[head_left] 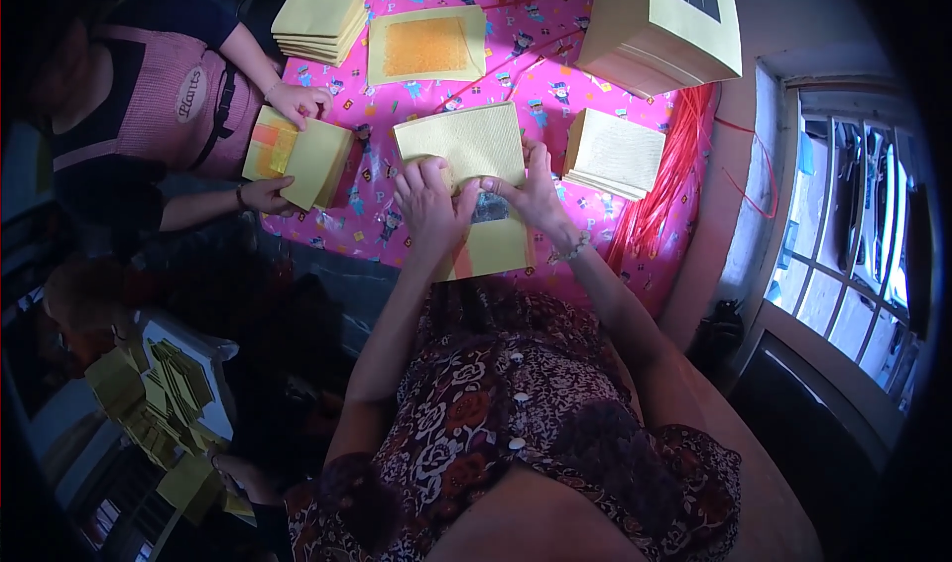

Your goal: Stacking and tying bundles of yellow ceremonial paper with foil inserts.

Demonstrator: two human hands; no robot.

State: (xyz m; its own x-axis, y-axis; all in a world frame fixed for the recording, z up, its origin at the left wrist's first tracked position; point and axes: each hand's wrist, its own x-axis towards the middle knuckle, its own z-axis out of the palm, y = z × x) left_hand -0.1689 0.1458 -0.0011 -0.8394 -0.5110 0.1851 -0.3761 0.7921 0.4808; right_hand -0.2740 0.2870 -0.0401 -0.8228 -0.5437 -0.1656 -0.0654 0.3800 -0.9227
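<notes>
My left hand (428,200) and my right hand (532,193) both press on a yellow paper sheet (466,146) lying on a pink patterned tablecloth (535,86). The far part of the sheet is folded over toward me. A silver foil square (490,208) shows between my thumbs, and the sheet's near end (496,250) sticks out below my hands. The fingers of both hands pinch the fold line.
Yellow paper stacks lie around: one at right (615,154), a tall pile at far right (664,27), one with an orange square (426,47), another at far left (319,22). A person in a pink apron holds a bundle (297,156). Red strings (664,175) hang at the table's right edge.
</notes>
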